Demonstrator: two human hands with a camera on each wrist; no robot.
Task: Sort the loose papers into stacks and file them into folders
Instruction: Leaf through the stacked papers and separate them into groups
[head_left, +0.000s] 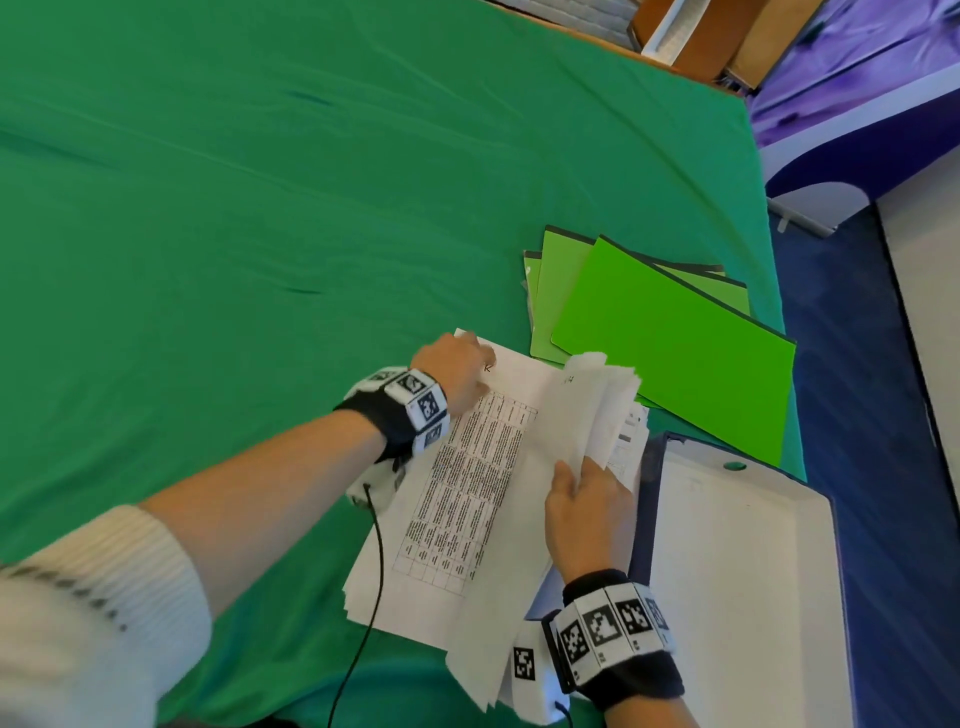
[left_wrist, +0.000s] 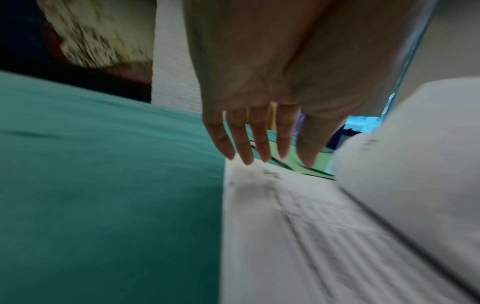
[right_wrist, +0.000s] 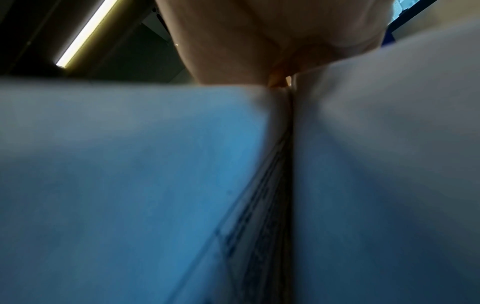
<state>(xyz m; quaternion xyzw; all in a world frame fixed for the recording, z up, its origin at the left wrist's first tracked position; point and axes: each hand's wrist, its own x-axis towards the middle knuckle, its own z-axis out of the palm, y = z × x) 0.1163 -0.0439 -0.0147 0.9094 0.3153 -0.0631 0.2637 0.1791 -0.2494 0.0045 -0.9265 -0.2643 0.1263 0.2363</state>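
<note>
A stack of white papers (head_left: 467, 499) lies on the green cloth, topped by a sheet with a printed table. My left hand (head_left: 462, 358) rests with straight fingers (left_wrist: 246, 148) on the stack's far left corner (left_wrist: 249, 174). My right hand (head_left: 576, 483) grips a bundle of lifted sheets (head_left: 592, 405), which curl up and over toward the right. In the right wrist view only the palm (right_wrist: 233, 41) and the raised pages (right_wrist: 130, 164) show, close up and blurred. Several bright green folders (head_left: 670, 343) lie fanned just beyond the papers on the right.
An open white binder with a dark blue edge (head_left: 737, 571) lies at the near right, beside the papers. The green cloth (head_left: 260, 208) covers the table to the left and far side. The table's right edge drops to blue floor (head_left: 872, 415).
</note>
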